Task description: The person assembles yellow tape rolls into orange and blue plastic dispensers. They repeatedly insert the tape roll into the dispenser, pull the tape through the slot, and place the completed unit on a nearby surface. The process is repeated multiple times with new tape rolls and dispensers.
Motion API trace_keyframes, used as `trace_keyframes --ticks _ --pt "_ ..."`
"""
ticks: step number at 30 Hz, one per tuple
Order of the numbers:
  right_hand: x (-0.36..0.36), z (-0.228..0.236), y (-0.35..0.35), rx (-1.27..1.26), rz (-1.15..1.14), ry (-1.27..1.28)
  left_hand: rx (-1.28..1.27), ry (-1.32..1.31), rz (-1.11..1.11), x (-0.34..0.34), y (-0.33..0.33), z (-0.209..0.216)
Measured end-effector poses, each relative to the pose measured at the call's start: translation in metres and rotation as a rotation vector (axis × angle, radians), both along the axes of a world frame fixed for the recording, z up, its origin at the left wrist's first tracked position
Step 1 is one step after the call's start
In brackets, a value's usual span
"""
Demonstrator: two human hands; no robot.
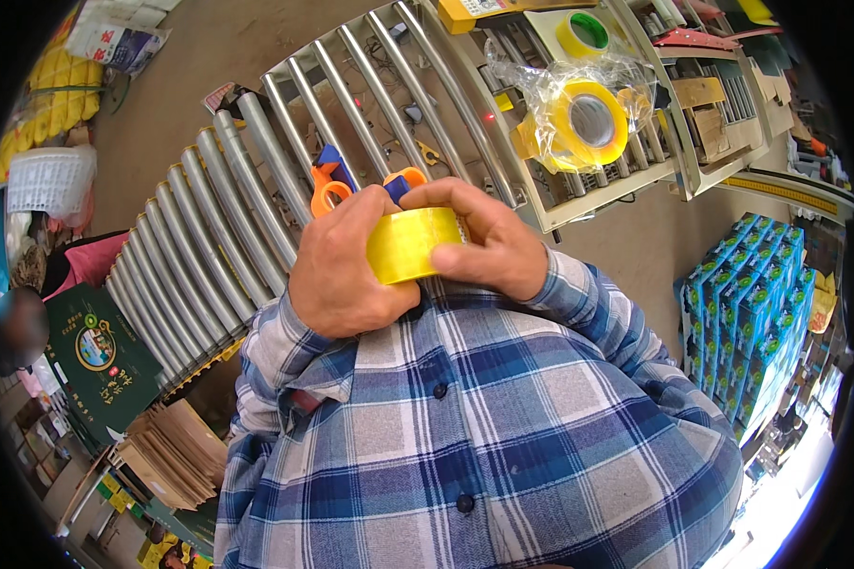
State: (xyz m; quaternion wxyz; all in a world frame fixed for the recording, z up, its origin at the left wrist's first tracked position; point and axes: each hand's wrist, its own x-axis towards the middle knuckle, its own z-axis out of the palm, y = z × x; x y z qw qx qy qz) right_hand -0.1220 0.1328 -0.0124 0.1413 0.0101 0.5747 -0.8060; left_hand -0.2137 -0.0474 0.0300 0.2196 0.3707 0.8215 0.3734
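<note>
A roll of yellow packing tape (410, 245) is held in front of my chest between both hands. My left hand (337, 270) is closed around its left side. On the other side, my right hand (489, 237) grips it with the thumb on the face and the fingers curled over the top. Orange and blue parts of a tape dispenser (330, 188) show just past my left fingers. How the dispenser joins the roll is hidden by my hands.
A curved roller conveyor (242, 180) runs ahead and to the left. Right of it, yellow tape rolls (590, 121) lie in clear plastic near a green-cored roll (584, 34). Blue boxes (745, 313) are stacked at right; flat cardboard (171, 455) and a person (17, 327) are at left.
</note>
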Motion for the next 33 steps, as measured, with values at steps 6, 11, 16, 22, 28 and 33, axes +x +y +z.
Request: trace_keyframes --ticks 6,11,16,22,28,33 --pt "0.001 0.000 0.005 -0.250 0.021 -0.059 0.007 -0.027 -0.018 -0.001 -0.004 -0.002" --pt "-0.005 -0.008 0.012 -0.160 0.002 0.171 0.089 -0.130 -0.063 -0.021 -0.006 -0.004" --pt "-0.019 0.024 0.010 0.105 -0.027 0.120 0.107 -0.155 -0.098 -0.029 0.001 0.007" --pt "-0.007 0.008 -0.003 -0.171 -0.019 -0.037 0.080 -0.187 -0.146 -0.020 -0.006 -0.007" --pt "-0.005 -0.003 -0.001 -0.129 -0.006 -0.060 0.050 -0.217 -0.096 -0.015 -0.011 -0.008" --pt "-0.003 0.010 -0.006 -0.054 0.019 -0.051 0.039 -0.208 -0.099 -0.011 -0.011 -0.007"
